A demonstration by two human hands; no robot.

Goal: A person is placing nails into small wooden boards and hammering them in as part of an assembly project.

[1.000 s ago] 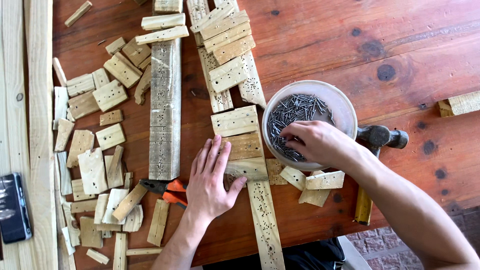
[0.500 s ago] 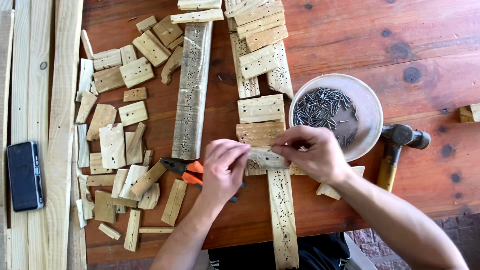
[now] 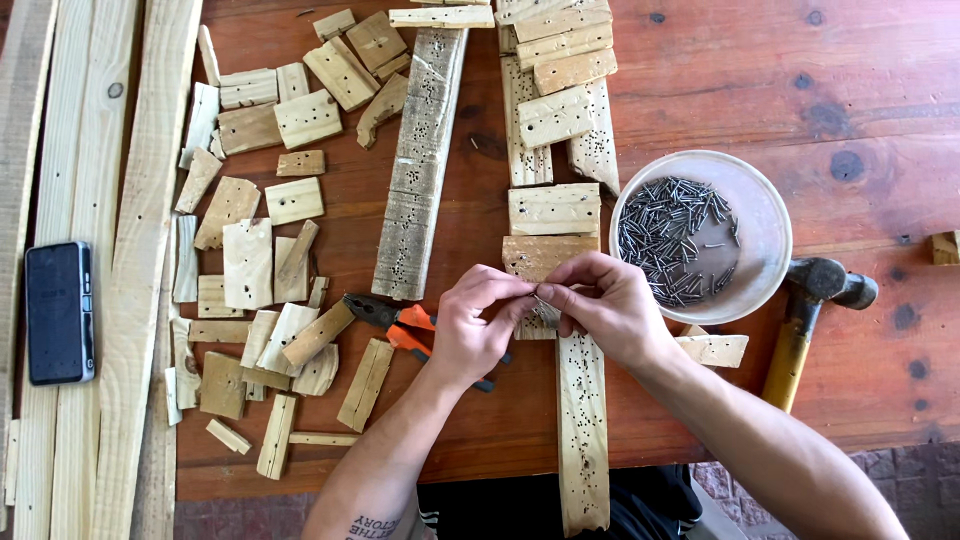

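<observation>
On the red surface (image 3: 700,90), a long holed plank (image 3: 583,420) runs near to far at centre. Above it, left hand (image 3: 478,325) and right hand (image 3: 608,305) meet, fingers pinching a nail (image 3: 545,308). Best held upright, steady, over the wood.

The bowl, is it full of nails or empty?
Partly full. The bowl stands upright on the table, with nails heaped on its left side and bare white bottom showing on the right.
</observation>
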